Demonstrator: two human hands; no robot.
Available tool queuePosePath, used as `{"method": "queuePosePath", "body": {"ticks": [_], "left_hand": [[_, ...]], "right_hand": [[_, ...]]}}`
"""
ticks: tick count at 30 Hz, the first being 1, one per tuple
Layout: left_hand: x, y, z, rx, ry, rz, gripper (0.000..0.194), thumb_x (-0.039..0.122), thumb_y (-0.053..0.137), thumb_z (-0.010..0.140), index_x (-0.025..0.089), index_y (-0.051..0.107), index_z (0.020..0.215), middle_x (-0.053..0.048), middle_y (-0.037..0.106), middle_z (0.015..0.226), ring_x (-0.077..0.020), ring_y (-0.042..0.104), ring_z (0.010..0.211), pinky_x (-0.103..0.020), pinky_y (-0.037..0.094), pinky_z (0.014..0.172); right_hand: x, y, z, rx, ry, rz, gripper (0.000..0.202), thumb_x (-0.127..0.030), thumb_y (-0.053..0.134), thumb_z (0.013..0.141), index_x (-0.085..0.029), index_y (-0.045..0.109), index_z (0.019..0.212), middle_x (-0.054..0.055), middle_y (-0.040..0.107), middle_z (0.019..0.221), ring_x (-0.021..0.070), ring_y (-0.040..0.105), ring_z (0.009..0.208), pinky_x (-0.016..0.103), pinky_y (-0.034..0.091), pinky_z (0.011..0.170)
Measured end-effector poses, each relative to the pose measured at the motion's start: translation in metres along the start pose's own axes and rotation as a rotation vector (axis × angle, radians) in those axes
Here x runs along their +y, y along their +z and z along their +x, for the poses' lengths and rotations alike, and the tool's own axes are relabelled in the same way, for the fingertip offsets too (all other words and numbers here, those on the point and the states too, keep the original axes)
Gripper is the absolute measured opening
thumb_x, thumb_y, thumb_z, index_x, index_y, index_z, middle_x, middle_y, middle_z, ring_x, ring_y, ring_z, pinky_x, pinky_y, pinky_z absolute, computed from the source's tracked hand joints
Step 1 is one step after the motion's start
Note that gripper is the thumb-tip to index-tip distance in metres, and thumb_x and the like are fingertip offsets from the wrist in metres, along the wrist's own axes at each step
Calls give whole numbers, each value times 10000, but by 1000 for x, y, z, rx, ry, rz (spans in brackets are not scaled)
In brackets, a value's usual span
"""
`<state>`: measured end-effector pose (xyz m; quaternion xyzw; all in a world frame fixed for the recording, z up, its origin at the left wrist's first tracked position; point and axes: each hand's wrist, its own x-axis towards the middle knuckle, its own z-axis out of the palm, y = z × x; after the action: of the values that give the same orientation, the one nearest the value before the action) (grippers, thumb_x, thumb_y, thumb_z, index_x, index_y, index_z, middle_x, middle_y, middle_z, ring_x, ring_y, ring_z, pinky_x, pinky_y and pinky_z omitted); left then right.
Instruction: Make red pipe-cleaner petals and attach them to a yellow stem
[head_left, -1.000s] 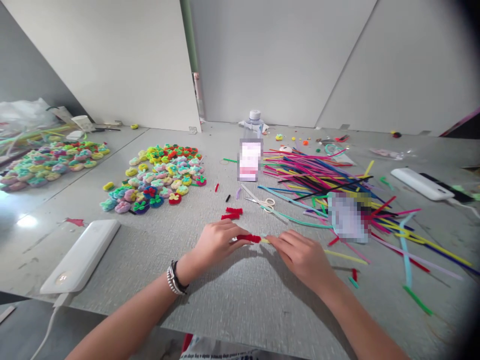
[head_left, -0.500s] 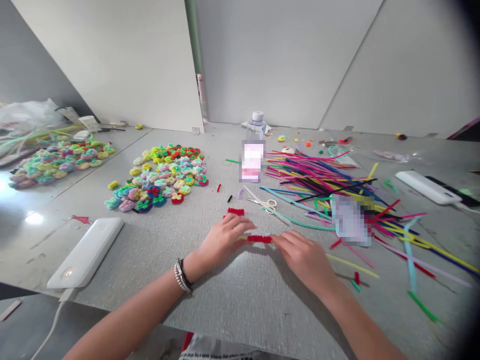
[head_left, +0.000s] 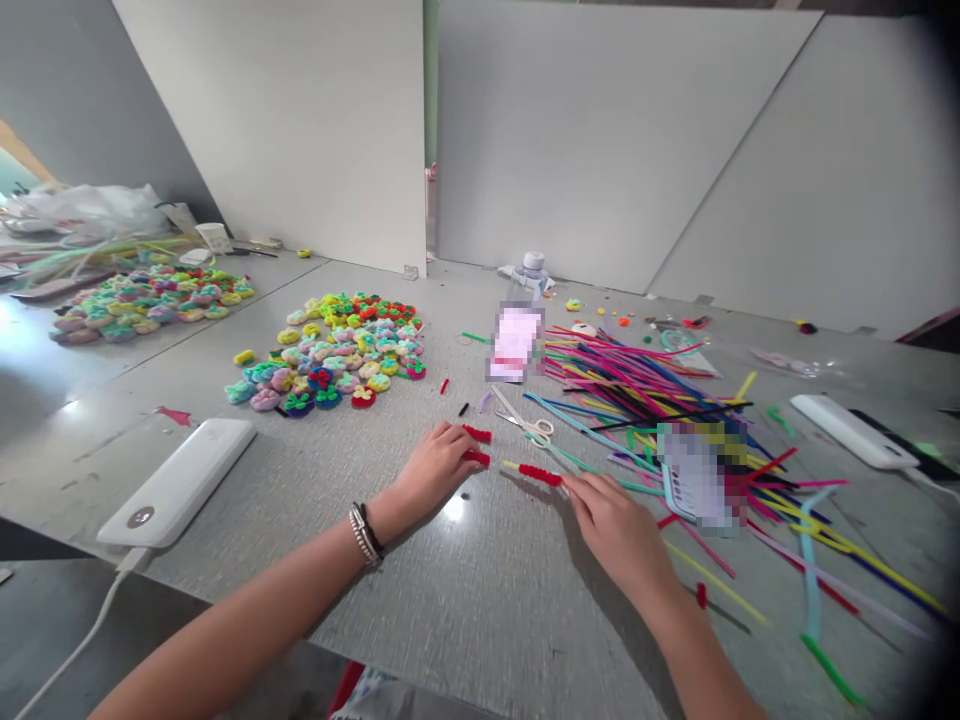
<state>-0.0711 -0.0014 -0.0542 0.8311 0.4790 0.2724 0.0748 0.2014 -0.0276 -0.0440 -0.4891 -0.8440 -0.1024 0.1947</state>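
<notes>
In my right hand (head_left: 611, 515), closed at its tip, is a thin pale yellow stick (head_left: 511, 464) with a red pipe-cleaner coil (head_left: 540, 474) wound round it. The stick's bare end points left. My left hand (head_left: 439, 465) is apart from the stick, its fingers closed on a short red coiled pipe-cleaner piece (head_left: 477, 458) at the table surface. Just beyond it lies a similar red coil (head_left: 478, 434). White-handled scissors (head_left: 536, 430) rest behind the stick, and a small black piece (head_left: 463, 409) lies beyond my left fingers.
Loose coloured pipe cleaners (head_left: 637, 375) spread over the right side, with a blurred phone (head_left: 701, 480) on them. Another phone (head_left: 516, 340) leans at the back centre. Small fuzzy flowers (head_left: 345, 345) cover the left middle. A white power bank (head_left: 180, 480) lies front left.
My left hand has left the stick and moved left to a red coil on the table. My right hand keeps the stick, now tilted, its bare end exposed. The view has shifted slightly.
</notes>
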Motion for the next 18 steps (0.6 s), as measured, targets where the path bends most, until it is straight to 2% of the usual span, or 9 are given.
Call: {"method": "queuePosePath", "body": {"ticks": [9,15,18], "left_hand": [[7,-4,0,33,46,-84,154,292,579,907,166,655,954,-68,693,976,-205,586,935,-356,500,822],[8,-5,0,76,72,-95,229,292,549,926,167,650,1089,-93,698,1062,-202,591,961,-368,505,841],[5,-3,0,89,114,-82,247,290,498,953,174,663,1094,-92,700,1051,-195,595,955,-367,501,846]], "right_hand": [[0,-2,1,-6,15,51,268,-180,413,950,-195,673,1014,52,702,898,206,668,858,275,471,566],[-4,-1,0,9,-27,68,272,-192,413,959,-195,677,1025,45,707,863,205,662,846,279,467,575],[-3,-2,0,18,-12,82,272,-190,414,960,-194,678,1024,47,710,879,199,660,859,281,472,602]]}}
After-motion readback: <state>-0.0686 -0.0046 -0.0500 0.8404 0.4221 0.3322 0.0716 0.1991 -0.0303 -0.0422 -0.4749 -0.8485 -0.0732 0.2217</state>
